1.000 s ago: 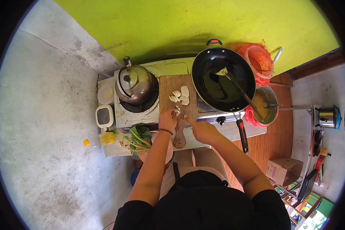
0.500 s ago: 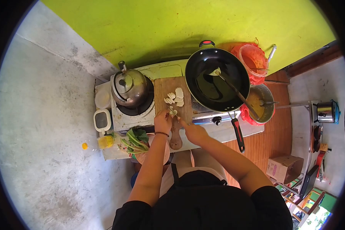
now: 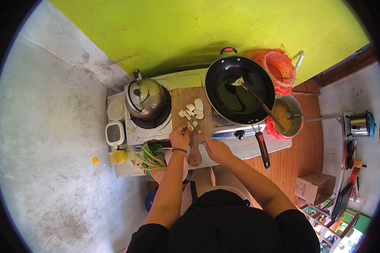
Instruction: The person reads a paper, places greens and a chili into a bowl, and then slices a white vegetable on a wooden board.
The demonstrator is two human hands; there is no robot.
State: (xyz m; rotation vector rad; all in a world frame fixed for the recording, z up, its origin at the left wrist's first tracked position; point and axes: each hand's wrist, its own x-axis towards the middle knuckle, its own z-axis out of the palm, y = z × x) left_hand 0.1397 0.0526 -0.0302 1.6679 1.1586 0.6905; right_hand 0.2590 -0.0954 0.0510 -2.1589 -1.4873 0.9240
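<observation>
My right hand (image 3: 218, 151) is closed around the handle of a small knife (image 3: 194, 126), whose blade points up and left over the wooden cutting board (image 3: 181, 96). Under the blade lies a pale, whitish food piece (image 3: 193, 124). My left hand (image 3: 180, 137) pinches at its left side, with the fingertips partly hidden. Farther up the board are several cut pale slices (image 3: 198, 104), some thin and some broad; their kind is too small to tell. The board's handle (image 3: 194, 158) points toward my body, between my two wrists.
A black wok (image 3: 223, 105) holding oil and a spatula (image 3: 259, 99) stands right of the board. Left is a metal kettle (image 3: 150, 98) on the stove. Leafy greens (image 3: 152, 154) sit by my left forearm. A pot of yellowish liquid (image 3: 285, 114) stands far right.
The knife blade now shows over the pale piece, tilted up and left. My left hand has shifted slightly down from the slices. A small slice now lies farther left among the cut ones.
</observation>
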